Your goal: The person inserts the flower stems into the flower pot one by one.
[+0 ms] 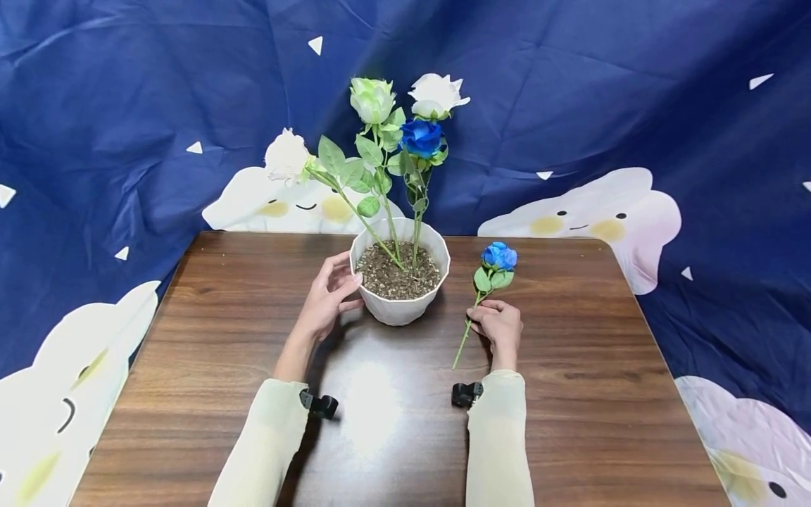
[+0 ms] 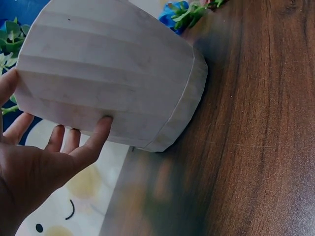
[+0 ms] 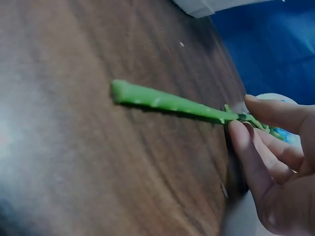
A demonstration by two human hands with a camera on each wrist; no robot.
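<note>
A white faceted flowerpot [image 1: 405, 310] filled with brown soil [image 1: 395, 278] stands toward the back of the table. Two white roses [image 1: 437, 95], a pale green rose [image 1: 372, 101] and a dark blue rose [image 1: 421, 138] rise from it on leafy stems. My left hand [image 1: 326, 299] touches the pot's left side with fingers spread; in the left wrist view, fingertips [image 2: 104, 123] rest against its outer wall. My right hand [image 1: 500, 324] pinches the stem of a lighter blue rose [image 1: 499, 256] right of the pot. The stem's green lower end [image 3: 162, 101] sticks out past the fingers.
The dark brown wooden table [image 1: 583, 394] reaches back to a blue cloth backdrop [image 1: 589, 77] printed with smiling clouds and white triangles. A black wrist camera [image 1: 319, 403] sits at the left cuff, and another black camera [image 1: 467, 394] at the right.
</note>
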